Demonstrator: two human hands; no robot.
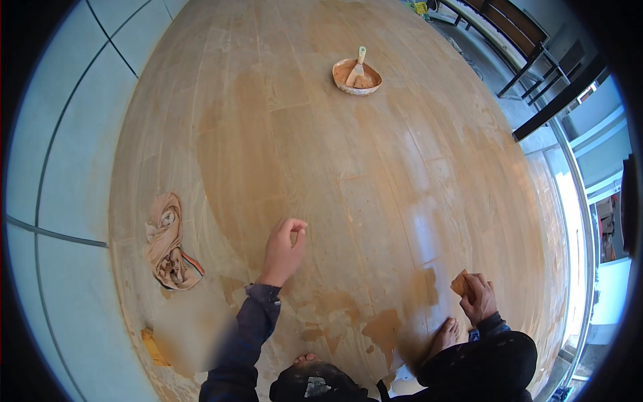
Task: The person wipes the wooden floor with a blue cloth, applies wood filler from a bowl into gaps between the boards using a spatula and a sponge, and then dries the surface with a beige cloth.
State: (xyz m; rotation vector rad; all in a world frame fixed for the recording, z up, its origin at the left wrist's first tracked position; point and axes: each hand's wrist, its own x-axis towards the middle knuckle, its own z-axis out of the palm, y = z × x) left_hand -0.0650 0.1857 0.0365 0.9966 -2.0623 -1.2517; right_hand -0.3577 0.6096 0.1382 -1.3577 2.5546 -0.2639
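My right hand (pixel 479 298) is closed around a small flat orange-tan piece (pixel 459 283), mostly covered by the fingers, so its kind is unclear. It is just above the floor, beside my bare foot (pixel 445 337). My left hand (pixel 284 251) hangs over the middle of the wood-look plank floor (pixel 315 161), fingers curled toward the thumb with nothing visible in them. Brown, paste-like smears (pixel 383 328) lie on the planks between my hands and my feet. Farther off, a bowl (pixel 339 82) of brown paste has a putty knife (pixel 361 57) standing in it, handle up.
A crumpled beige cloth (pixel 167 244) lies on the left, close to the pale tiled wall (pixel 70 147). Nearer, a yellow-orange block (pixel 154 347) rests by the wall. A dark bench (pixel 512 27) stands far right, and a bright glazed frame (pixel 579 221) runs along the right edge.
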